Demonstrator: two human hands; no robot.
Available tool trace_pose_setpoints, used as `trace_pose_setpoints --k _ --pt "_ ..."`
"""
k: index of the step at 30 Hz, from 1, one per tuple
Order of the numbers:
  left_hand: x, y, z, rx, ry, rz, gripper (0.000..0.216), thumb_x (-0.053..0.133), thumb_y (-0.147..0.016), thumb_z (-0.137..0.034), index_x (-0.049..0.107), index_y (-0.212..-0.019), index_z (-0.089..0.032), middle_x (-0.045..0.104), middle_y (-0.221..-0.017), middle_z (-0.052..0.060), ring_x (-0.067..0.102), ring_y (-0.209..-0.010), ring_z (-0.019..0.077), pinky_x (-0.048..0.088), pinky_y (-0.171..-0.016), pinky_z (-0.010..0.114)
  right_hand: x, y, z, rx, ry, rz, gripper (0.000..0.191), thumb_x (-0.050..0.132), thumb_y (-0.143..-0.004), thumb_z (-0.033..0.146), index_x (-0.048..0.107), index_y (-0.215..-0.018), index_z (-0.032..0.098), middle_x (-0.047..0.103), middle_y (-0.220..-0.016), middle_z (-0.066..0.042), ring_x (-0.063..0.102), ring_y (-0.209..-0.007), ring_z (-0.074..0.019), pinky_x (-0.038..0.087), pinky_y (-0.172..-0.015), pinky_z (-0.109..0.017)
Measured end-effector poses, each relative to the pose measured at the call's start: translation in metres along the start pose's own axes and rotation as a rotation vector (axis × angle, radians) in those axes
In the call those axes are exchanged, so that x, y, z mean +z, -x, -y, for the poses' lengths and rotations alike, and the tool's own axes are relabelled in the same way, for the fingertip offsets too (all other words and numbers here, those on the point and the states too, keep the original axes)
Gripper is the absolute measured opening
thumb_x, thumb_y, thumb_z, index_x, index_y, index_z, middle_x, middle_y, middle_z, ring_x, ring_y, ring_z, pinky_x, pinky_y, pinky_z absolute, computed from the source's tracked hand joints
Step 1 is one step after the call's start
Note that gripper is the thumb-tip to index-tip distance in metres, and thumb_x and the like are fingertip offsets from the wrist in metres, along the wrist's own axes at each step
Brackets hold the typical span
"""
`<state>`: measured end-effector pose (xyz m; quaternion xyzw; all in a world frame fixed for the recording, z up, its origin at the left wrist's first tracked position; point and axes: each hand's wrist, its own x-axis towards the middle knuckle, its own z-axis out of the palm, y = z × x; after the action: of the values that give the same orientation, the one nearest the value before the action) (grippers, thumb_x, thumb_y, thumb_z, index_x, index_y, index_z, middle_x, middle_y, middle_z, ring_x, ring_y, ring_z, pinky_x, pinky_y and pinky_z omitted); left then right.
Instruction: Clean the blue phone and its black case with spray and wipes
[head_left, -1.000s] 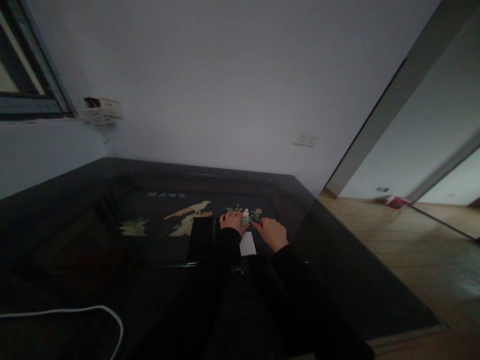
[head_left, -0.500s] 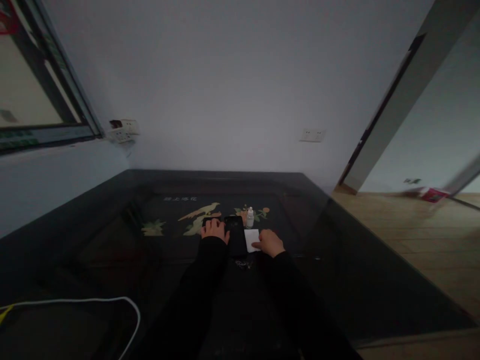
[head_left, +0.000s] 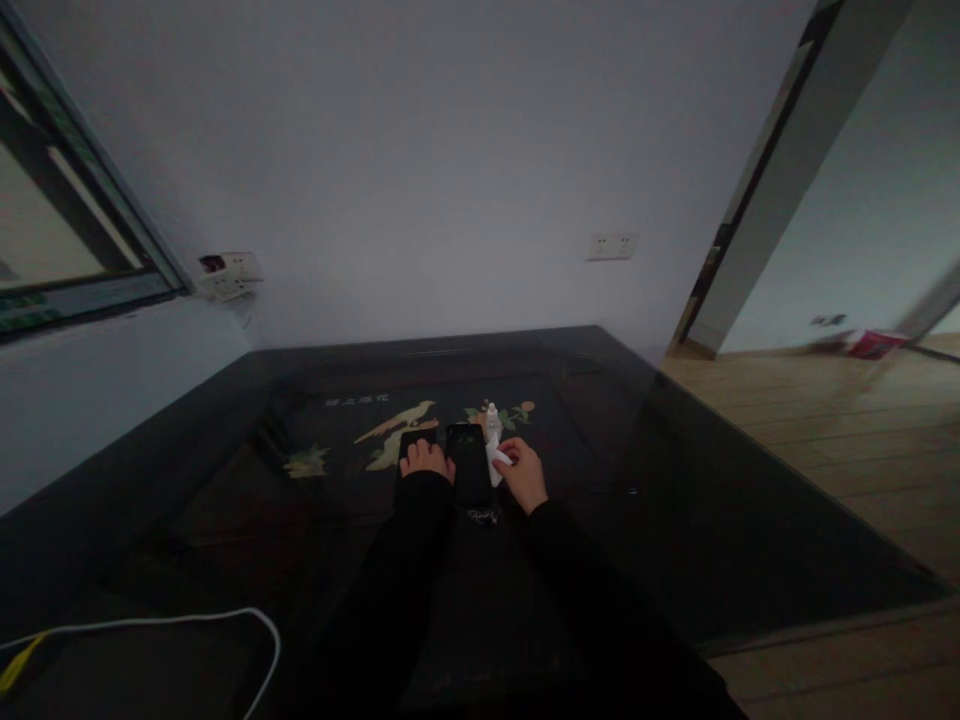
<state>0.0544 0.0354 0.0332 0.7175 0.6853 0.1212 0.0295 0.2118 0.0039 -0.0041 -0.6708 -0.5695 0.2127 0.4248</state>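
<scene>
A black smartphone (head_left: pixel 469 465) lies on the dark table between my hands. My left hand (head_left: pixel 426 461) rests open, palm down, on a flat dark rectangular object (head_left: pixel 415 440) left of the phone; its kind is hard to make out. Just right of the phone, my right hand (head_left: pixel 523 474) pinches a small white cloth (head_left: pixel 496 458), partly raised and bent; it might be paper. A small white bottle (head_left: pixel 492 422) stands upright behind the cloth. Below the phone's near edge lies a small shiny clump (head_left: pixel 482 517), too blurred to name.
The glossy black table (head_left: pixel 675 540) has a bird-and-flower picture (head_left: pixel 405 420) on its top. A white cable (head_left: pixel 187 617) curves across the near left. Behind the table is a wall with a socket (head_left: pixel 611 246); a window (head_left: pixel 67 200) is at left.
My right hand has lifted the white cloth, which lay flat before, and bent it toward the phone. My left hand stays on the dark object. The whole view has shifted slightly.
</scene>
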Motion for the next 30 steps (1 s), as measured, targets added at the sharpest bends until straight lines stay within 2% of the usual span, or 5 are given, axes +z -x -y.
trace_pose_setpoints --k 9,15,23,26,30 --pt "-0.012 0.01 0.013 -0.117 0.639 0.074 0.024 0.038 -0.084 -0.026 0.048 -0.103 -0.015 0.062 -0.076 0.005 0.061 -0.07 0.0159 0.047 -0.06 0.026 -0.045 0.012 0.042 -0.407 -0.037 -0.307 0.022 0.039 -0.084 0.02 0.056 -0.097 0.014 0.057 -0.094 -0.009 0.052 -0.092 -0.0198 0.042 -0.081 -0.037" --pt "0.006 0.028 0.007 -0.121 1.065 0.158 0.025 0.038 -0.088 -0.026 0.052 -0.103 -0.013 0.061 -0.099 0.007 0.059 -0.088 0.0139 0.048 -0.078 0.03 -0.032 0.03 0.064 -0.838 0.174 -0.017 0.025 0.052 -0.073 0.01 0.064 -0.091 0.023 0.062 -0.082 -0.003 0.053 -0.087 -0.0183 0.036 -0.092 -0.037" --pt "0.02 0.042 -0.012 -0.194 1.668 0.323 0.032 0.044 -0.08 -0.018 0.057 -0.109 -0.02 0.058 -0.115 0.004 0.042 -0.119 0.0196 0.035 -0.1 0.031 -0.018 0.042 0.052 -0.959 0.416 0.079 0.035 0.044 -0.082 0.013 0.051 -0.116 0.013 0.054 -0.118 -0.011 0.044 -0.113 -0.0221 0.034 -0.098 -0.041" --pt "0.017 0.045 -0.011 -0.445 2.238 0.534 0.041 0.034 -0.085 -0.025 0.045 -0.123 -0.013 0.065 -0.1 0.007 0.053 -0.106 0.0159 0.039 -0.093 0.024 -0.014 0.044 0.051 -0.974 0.513 0.108 0.037 0.041 -0.084 0.013 0.047 -0.12 0.013 0.05 -0.126 -0.009 0.039 -0.12 -0.0204 0.024 -0.104 -0.047" --pt "0.007 0.044 0.002 -0.598 2.397 0.701 0.064 0.028 -0.086 -0.045 0.031 -0.13 0.002 0.067 -0.082 0.011 0.062 -0.083 0.0145 0.044 -0.079 0.019 -0.01 0.05 0.052 -0.992 0.514 0.164 0.04 0.038 -0.084 0.011 0.044 -0.123 0.012 0.047 -0.129 -0.007 0.037 -0.123 -0.0185 0.018 -0.107 -0.048"
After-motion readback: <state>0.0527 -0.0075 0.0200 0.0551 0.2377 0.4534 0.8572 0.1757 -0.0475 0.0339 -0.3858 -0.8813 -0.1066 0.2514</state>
